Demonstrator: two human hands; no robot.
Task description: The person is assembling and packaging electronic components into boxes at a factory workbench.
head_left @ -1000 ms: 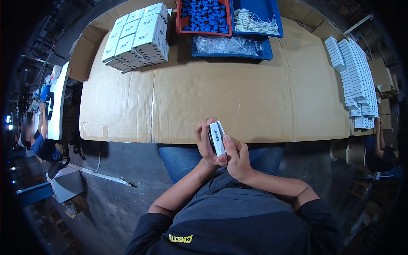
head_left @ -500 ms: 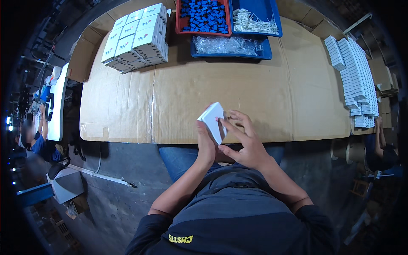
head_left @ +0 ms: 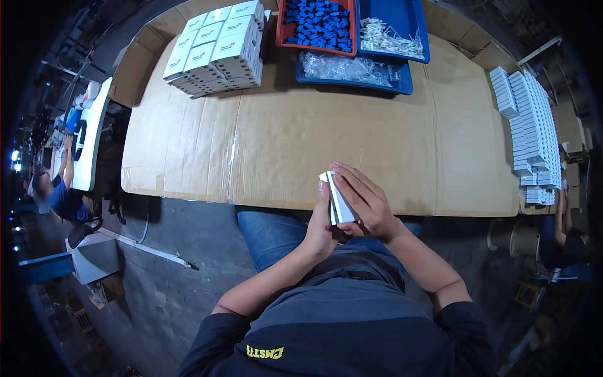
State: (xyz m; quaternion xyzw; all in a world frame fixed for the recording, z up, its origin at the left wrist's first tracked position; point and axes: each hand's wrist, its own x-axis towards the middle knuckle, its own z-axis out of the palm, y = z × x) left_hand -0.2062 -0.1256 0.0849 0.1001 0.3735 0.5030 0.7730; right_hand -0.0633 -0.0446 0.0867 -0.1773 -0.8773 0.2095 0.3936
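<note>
Both hands, left (head_left: 321,227) and right (head_left: 364,204), pinch a small white box (head_left: 337,200) at the cardboard-covered table's (head_left: 282,138) near edge (over the lap); a loosened pinch could drop it floorward.

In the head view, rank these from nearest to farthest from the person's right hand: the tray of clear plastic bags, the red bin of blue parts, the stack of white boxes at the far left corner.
From the right hand, holding a small white box at the near table edge:
1. Blue tray of clear plastic bags, straight ahead.
2. Red bin of blue parts, behind that tray, slightly left.
3. Stack of white boxes, far left corner.
</note>
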